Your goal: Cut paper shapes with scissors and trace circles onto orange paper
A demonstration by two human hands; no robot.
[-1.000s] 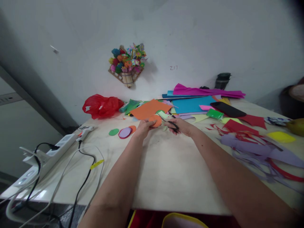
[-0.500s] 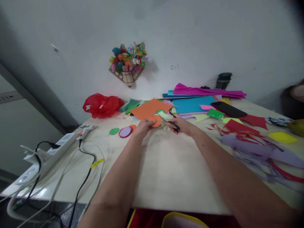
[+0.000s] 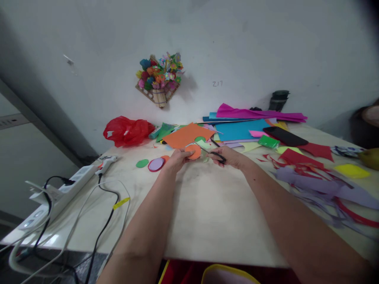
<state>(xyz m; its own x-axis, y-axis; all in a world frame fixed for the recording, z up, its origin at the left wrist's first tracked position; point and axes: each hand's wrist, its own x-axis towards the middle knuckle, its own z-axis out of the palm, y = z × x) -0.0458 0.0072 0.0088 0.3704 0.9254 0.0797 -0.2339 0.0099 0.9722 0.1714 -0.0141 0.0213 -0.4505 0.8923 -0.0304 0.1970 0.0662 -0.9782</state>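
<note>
The left hand (image 3: 179,157) keeps its grip closed in a pinch, thumb on top of an orange disc (image 3: 194,152) over the surface (image 3: 225,221). The right hand (image 3: 230,156) has its grip curled around the black-handled scissors (image 3: 216,154), beside the disc. Both arms stretch forward, converging, hands near each other

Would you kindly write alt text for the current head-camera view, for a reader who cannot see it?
A person's left hand holds an orange disc while the right hand holds black-handled scissors beside it, over a pale table. Coloured circles lie to the left, bright sheets behind and scraps to the right; a flower decoration hangs on the wall.
</note>
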